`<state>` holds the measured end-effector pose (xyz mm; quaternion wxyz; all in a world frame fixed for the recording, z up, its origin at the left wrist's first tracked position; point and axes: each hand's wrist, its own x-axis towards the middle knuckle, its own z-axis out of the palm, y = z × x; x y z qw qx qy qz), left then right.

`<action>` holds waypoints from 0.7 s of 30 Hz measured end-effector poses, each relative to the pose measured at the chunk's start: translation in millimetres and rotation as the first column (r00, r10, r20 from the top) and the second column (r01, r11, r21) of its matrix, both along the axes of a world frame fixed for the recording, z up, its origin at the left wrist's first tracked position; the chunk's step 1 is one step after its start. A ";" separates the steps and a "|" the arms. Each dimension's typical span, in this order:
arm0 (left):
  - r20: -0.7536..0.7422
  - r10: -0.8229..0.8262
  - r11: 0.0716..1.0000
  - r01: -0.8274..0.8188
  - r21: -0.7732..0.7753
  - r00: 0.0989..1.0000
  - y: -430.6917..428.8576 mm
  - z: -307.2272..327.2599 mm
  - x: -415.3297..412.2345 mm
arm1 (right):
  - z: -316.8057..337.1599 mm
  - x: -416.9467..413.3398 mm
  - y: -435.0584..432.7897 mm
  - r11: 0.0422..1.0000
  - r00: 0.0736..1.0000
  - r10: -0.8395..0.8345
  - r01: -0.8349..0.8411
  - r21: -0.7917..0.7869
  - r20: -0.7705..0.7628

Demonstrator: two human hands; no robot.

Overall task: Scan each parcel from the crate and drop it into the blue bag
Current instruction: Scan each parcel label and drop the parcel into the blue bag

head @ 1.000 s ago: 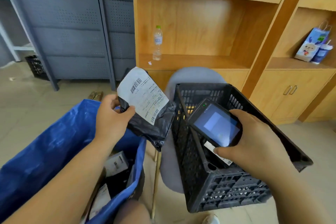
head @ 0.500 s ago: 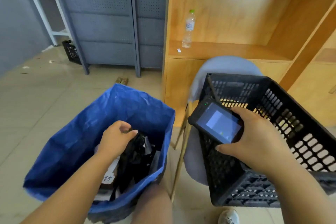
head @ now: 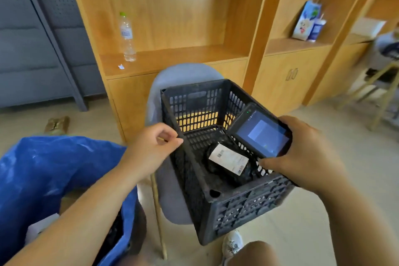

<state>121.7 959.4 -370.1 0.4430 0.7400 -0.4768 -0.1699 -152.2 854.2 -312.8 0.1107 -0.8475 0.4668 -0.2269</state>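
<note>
One parcel (head: 229, 161) in the crate (head: 244, 205), a black bag lying on the bottom with its white label face up, and I can't spot another in there. Left hand (head: 151, 149) empty, fingers loosely curled, hovering at the crate's near-left rim, apart from the parcel. Right hand (head: 302, 155) grasping the scanner (head: 261, 134), screen lit, held over the crate's right side. The crate sits on a grey chair (head: 179, 80). Lower left, the blue bag (head: 54, 168) gapes open with something pale inside, so I'd say we're near the end: pick, scan, drop this one.
</note>
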 end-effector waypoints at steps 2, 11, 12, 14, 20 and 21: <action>0.061 -0.096 0.995 0.094 0.026 0.994 -33.8 0.9 -14.7 | -1.3 -17.8 -13.1 0.998 0.998 -0.054 0.054 0.020 0.012; 0.148 -0.501 0.711 0.309 0.631 0.853 -194.7 -75.4 -58.9 | -22.6 -55.4 -75.4 0.979 0.973 -0.198 0.201 0.021 -0.117; 0.167 -0.521 0.679 0.288 0.675 0.837 -209.8 -87.1 -60.3 | -25.9 -55.2 -82.4 0.978 0.970 -0.202 0.207 0.023 -0.135; 0.222 -0.578 0.610 0.235 0.757 0.785 -237.1 -108.7 -60.3 | -32.0 -53.0 -96.3 0.978 0.963 -0.202 0.207 0.009 -0.178; 0.301 -0.637 0.472 0.050 0.880 0.710 -298.4 -162.0 -50.3 | -49.1 -34.9 -139.6 0.986 0.931 -0.166 0.151 -0.070 -0.326; 0.306 -0.622 0.466 0.026 0.885 0.721 -305.2 -170.0 -49.8 | -52.4 -31.6 -145.6 0.986 0.925 -0.164 0.141 -0.089 -0.344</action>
